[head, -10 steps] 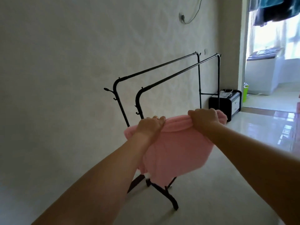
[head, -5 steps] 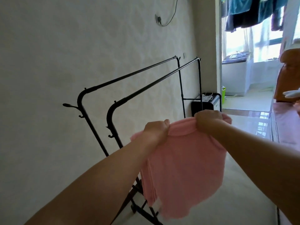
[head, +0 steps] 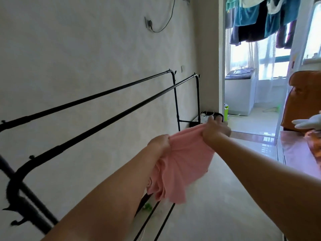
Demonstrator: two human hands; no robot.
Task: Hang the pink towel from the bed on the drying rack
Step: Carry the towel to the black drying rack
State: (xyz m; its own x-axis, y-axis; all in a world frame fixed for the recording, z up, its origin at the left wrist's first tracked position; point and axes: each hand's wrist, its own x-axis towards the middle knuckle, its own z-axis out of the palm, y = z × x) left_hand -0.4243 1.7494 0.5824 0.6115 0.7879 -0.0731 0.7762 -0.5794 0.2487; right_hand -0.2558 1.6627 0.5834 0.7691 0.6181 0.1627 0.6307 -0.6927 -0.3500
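The pink towel (head: 180, 164) hangs bunched in the air between my two hands, its lower part drooping toward the floor. My left hand (head: 159, 142) grips its top edge on the left, and my right hand (head: 216, 131) grips the top edge on the right. The black drying rack (head: 107, 115) stands along the wall to my left, with two long parallel top bars. The towel is to the right of the nearer bar and below its level, not touching it.
A pale wall (head: 86, 58) runs behind the rack. A black box with white cables (head: 207, 116) sits on the floor at the rack's far end. A doorway opens to a balcony with a washing machine (head: 240, 91) and hanging clothes (head: 260, 20). A bed edge (head: 298, 153) is at right.
I have come closer to the rack, which now stretches along my left side. The towel and both hands have moved forward and right, staying beside the nearer bar.
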